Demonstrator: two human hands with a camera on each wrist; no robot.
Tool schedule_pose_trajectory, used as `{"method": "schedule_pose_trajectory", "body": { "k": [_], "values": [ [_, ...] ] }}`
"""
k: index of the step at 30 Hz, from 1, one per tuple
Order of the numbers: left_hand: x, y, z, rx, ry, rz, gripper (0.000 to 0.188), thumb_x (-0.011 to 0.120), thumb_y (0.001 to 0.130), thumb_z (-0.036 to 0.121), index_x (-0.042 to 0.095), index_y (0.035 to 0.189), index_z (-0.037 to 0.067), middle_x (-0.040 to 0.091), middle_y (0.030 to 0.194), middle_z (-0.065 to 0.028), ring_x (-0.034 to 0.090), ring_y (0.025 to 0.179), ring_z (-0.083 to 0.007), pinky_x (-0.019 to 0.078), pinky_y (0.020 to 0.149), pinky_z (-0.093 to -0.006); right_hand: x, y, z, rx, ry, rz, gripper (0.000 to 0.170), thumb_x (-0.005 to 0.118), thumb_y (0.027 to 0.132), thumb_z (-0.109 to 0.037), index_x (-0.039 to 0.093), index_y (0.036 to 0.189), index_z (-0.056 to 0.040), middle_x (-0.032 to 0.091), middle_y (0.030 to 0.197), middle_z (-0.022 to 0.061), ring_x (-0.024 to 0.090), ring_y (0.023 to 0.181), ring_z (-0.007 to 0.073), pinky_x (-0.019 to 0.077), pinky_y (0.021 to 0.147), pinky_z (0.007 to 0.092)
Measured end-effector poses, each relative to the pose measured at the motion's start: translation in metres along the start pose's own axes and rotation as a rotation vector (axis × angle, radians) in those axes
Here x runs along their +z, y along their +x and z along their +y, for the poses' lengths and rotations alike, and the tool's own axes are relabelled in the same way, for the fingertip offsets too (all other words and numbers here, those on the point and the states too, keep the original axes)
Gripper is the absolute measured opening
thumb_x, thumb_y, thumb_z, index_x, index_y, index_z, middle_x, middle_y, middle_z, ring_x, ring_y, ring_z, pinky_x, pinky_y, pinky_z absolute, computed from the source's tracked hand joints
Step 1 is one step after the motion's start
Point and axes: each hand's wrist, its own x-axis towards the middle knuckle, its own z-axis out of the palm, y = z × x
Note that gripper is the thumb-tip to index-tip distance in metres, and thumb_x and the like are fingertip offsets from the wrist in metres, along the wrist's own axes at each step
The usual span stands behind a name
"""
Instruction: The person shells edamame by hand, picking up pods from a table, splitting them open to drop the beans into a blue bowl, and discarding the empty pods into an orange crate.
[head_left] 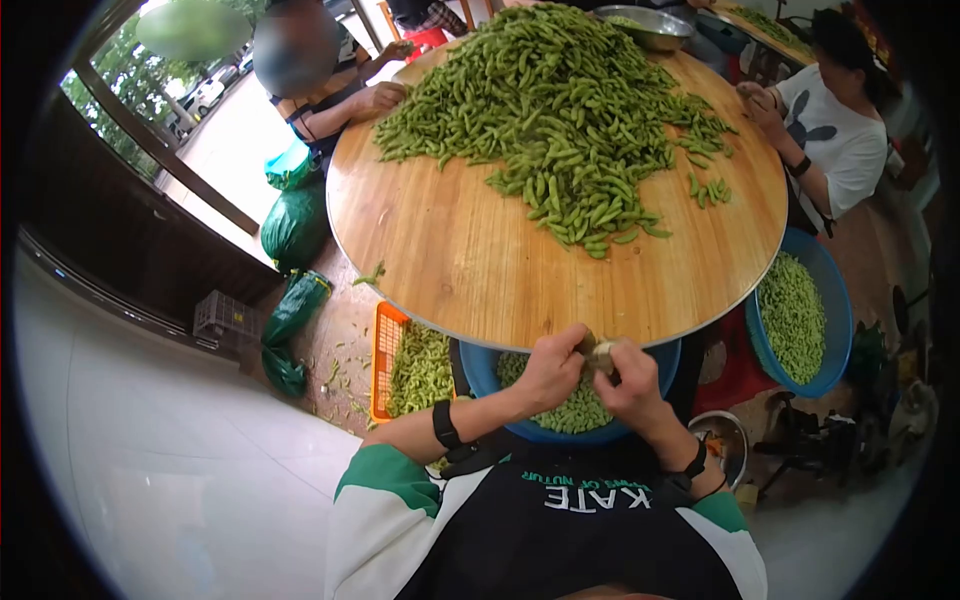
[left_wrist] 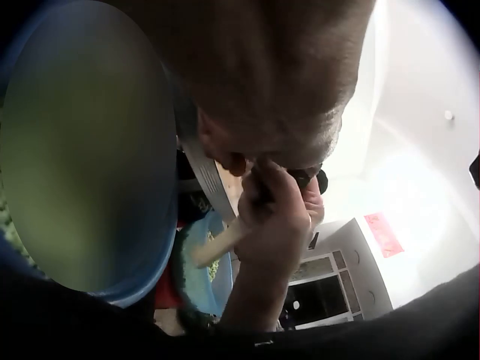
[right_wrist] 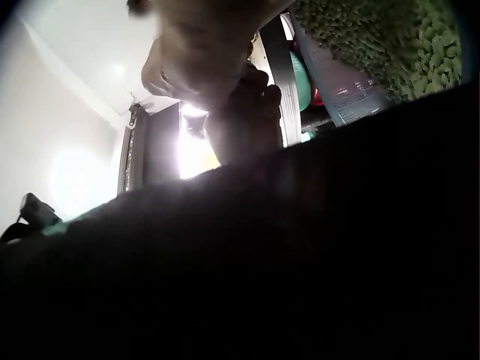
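My left hand (head_left: 553,372) and right hand (head_left: 630,382) meet at the table's near edge, fingers curled, thumbs close together. Between the fingertips they pinch a small pale yellow-green piece (head_left: 601,353) that looks like a soybean pod, mostly hidden by the fingers. Directly below stands a blue tub (head_left: 473,372) holding shelled green beans (head_left: 575,412). In the left wrist view the right hand (left_wrist: 277,217) has a long pale strip-like shape beside it. The right wrist view shows both hands dark against bright light. A large heap of green soybean pods (head_left: 560,90) covers the round wooden table (head_left: 440,250).
An orange basket (head_left: 380,365) of pods stands left of the tub. Another blue tub (head_left: 838,290) of beans is at right, near a metal bowl (head_left: 735,430). Green sacks (head_left: 295,228) lie by the doorway. People sit around the table, one at right in a white shirt (head_left: 850,150).
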Motion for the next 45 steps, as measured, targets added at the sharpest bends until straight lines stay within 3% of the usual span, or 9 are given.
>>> {"method": "schedule_pose_trajectory", "body": {
  "k": [5,8,13,17,20,28,35,38,45],
  "values": [
    [-0.016,-0.006,-0.003,0.181,0.191,-0.122,0.025,0.052,0.081,-0.004,0.057,0.106,-0.002,0.066,0.087,-0.0126,0.06,0.068,-0.0202,0.0475,0.062,-0.0322,-0.018,-0.004,0.017,0.357,0.124,-0.023,0.015,0.064,0.076,-0.001,0.056,0.088,-0.0003,0.053,0.067,0.0089,0.056,0.059,0.0202,0.0427,0.053,0.0299],
    [-0.02,-0.016,0.032,0.118,0.152,-0.042,0.025,0.065,0.078,0.006,0.056,0.102,0.003,0.059,0.079,-0.0186,0.057,0.06,-0.032,0.0467,0.054,-0.034,-0.018,-0.008,0.009,0.575,0.409,-0.016,0.011,0.062,0.081,-0.001,0.057,0.091,0.0005,0.056,0.067,0.0031,0.054,0.058,0.0094,0.0422,0.053,0.0244],
    [-0.036,-0.018,0.023,0.283,0.178,-0.048,0.013,0.068,0.077,0.001,0.06,0.088,0.002,0.055,0.074,-0.013,0.056,0.059,-0.0278,0.0429,0.05,-0.0327,-0.005,-0.006,0.008,0.53,0.579,-0.143,0.012,0.059,0.084,0.002,0.059,0.096,0.0022,0.059,0.071,0.0018,0.056,0.06,0.0066,0.045,0.054,0.0216],
    [-0.111,-0.024,0.058,0.111,0.838,-0.411,0.01,0.06,0.084,0.013,0.058,0.083,0.003,0.058,0.076,-0.0157,0.06,0.07,-0.0353,0.0464,0.062,-0.0434,-0.01,-0.009,0.018,0.625,0.622,-0.101,0.011,0.062,0.084,-0.001,0.06,0.095,0.0021,0.06,0.072,0.0027,0.057,0.062,0.0068,0.0458,0.055,0.0218],
    [-0.136,-0.007,0.061,0.16,0.985,-0.384,0.016,0.058,0.086,0.018,0.058,0.082,0.003,0.058,0.076,-0.0165,0.06,0.072,-0.037,0.0464,0.066,-0.0457,-0.012,-0.008,0.018,0.496,0.493,-0.242,0.012,0.066,0.084,-0.005,0.061,0.092,0.0016,0.061,0.072,0.0031,0.055,0.062,0.0066,0.0444,0.055,0.0219],
    [-0.106,0.179,-0.027,0.059,0.77,0.301,0.033,0.067,0.079,0.029,0.06,0.076,-0.004,0.062,0.071,-0.0203,0.059,0.067,-0.0372,0.0459,0.063,-0.0433,-0.01,-0.004,0.008,0.472,0.503,-0.214,0.02,0.064,0.088,-0.014,0.058,0.098,0.0015,0.06,0.075,0.0055,0.053,0.063,0.011,0.0446,0.06,0.0261],
    [-0.125,0.197,-0.067,-0.147,0.406,0.171,0.029,0.072,0.074,0.023,0.06,0.078,-0.003,0.063,0.072,-0.0136,0.06,0.059,-0.0245,0.0471,0.054,-0.0365,-0.02,-0.006,0.013,0.732,0.855,-0.182,0.032,0.05,0.096,-0.016,0.047,0.123,0.0006,0.054,0.077,0.0012,0.044,0.056,0.0055,0.0375,0.049,0.0208],
    [-0.112,0.146,-0.028,-0.097,0.076,0.196,0.019,0.068,0.079,0.015,0.061,0.084,-0.001,0.063,0.071,-0.0091,0.059,0.058,-0.015,0.0447,0.045,-0.0266,-0.014,-0.003,0.02,0.679,0.958,-0.17,0.037,0.045,0.098,-0.015,0.042,0.131,0.0007,0.054,0.084,0.0045,0.046,0.058,0.0056,0.0356,0.045,0.0187],
    [-0.052,0.053,0.016,-0.314,-0.599,-0.25,0.007,0.059,0.089,0.006,0.061,0.092,0.0,0.062,0.071,-0.0041,0.05,0.049,-0.0049,0.0354,0.041,-0.0177,-0.006,0.012,0.012,0.693,1.226,-0.114,0.031,0.046,0.098,-0.019,0.046,0.125,-0.0038,0.055,0.083,0.0033,0.046,0.056,0.0068,0.0352,0.043,0.0188]
  ]
}}
